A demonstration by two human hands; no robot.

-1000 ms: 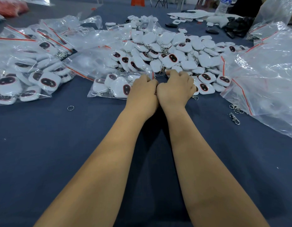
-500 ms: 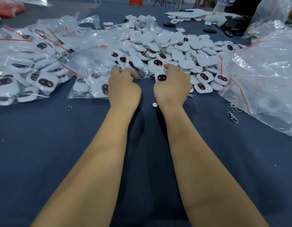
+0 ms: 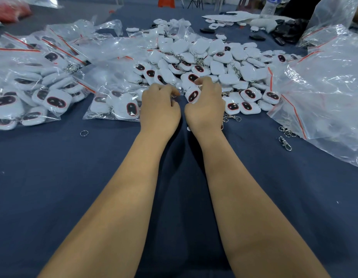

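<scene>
A big heap of loose white keychain charms (image 3: 220, 63) with dark red-rimmed faces lies on the dark blue table (image 3: 53, 187). My right hand (image 3: 204, 109) grips one white charm (image 3: 193, 95) at the heap's near edge, fingers curled round it. My left hand (image 3: 160, 109) sits just left of it with curled fingers that pinch a small metal ring (image 3: 174, 95). A clear bag holding a few charms (image 3: 116, 105) lies directly left of my left hand.
Filled clear bags with red seals (image 3: 29, 81) are stacked at the left. Empty clear bags (image 3: 324, 93) pile up at the right. A loose ring (image 3: 84, 133) and metal clasps (image 3: 285, 143) lie on the cloth. A water bottle (image 3: 271, 5) and dark parts stand far back.
My hands first parted, the left one shifting the small bag leftward. Now they have drawn close again, the right one holding a charm taken from the heap's edge.
</scene>
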